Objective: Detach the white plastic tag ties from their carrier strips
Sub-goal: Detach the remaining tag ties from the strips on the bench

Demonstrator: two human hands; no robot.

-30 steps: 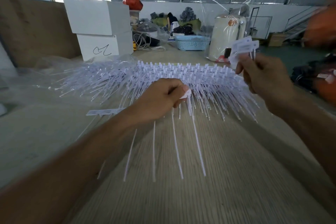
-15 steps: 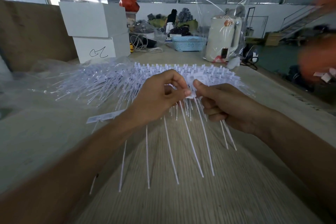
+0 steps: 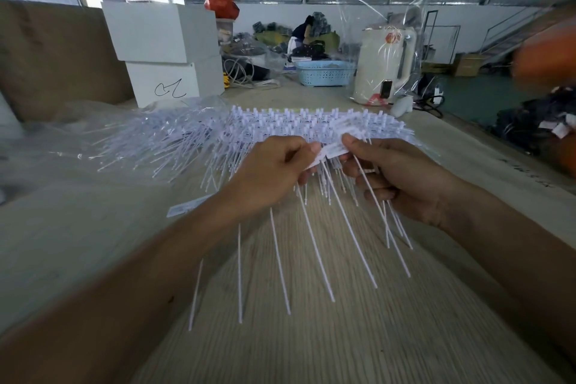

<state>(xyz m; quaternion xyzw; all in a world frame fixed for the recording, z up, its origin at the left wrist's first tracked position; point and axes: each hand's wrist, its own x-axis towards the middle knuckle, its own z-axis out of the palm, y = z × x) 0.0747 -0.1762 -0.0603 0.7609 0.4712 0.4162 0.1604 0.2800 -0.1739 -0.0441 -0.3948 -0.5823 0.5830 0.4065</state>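
Observation:
My left hand (image 3: 274, 173) pinches a carrier strip of white tag ties (image 3: 314, 246) at its top, and several long thin tails hang from it toward me. My right hand (image 3: 396, 178) grips the flat head of one tag tie (image 3: 335, 151) at the strip's right end with thumb and forefinger. A bundle of loose ties (image 3: 394, 224) is tucked under its other fingers. Both hands touch at the strip, above the table. Behind them a wide heap of tag tie strips (image 3: 237, 134) lies across the table.
The wooden table (image 3: 311, 337) runs toward me. A single flat white tag (image 3: 184, 208) lies left of my left wrist. Crumpled clear plastic (image 3: 46, 134) sits at the left. White boxes (image 3: 162, 50), a blue basket (image 3: 324, 73) and a bagged white appliance (image 3: 383, 68) stand at the back.
My right hand came down from the upper right, where it held loose tags, and closed on the strip next to my left hand. The left hand lifted the strip slightly.

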